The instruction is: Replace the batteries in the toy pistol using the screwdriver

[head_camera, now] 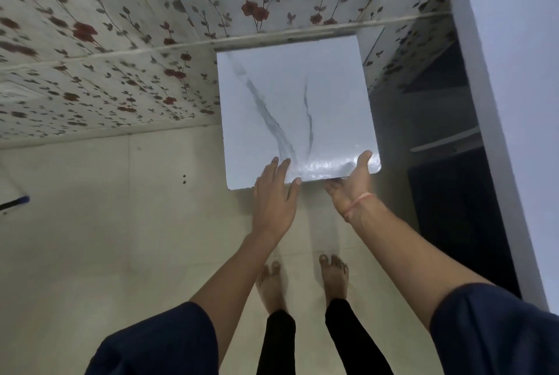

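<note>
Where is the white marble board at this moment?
In the head view, the white marble board is just right of centre, its far edge at the flowered wall; the left hand rests on its near edge and the right hand grips it.

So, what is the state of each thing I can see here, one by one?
Marble-patterned board: held at near edge by both hands.
Left hand: fingers straight, resting on top.
Right hand: palm up, thumb over the edge, fingers under it.
Toy pistol, screwdriver: not in view.

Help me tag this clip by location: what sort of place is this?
Probably a room in a home: rose-patterned floral wallpaper, a pale tiled floor, and bare feet standing at a white marble-patterned square board.
</note>
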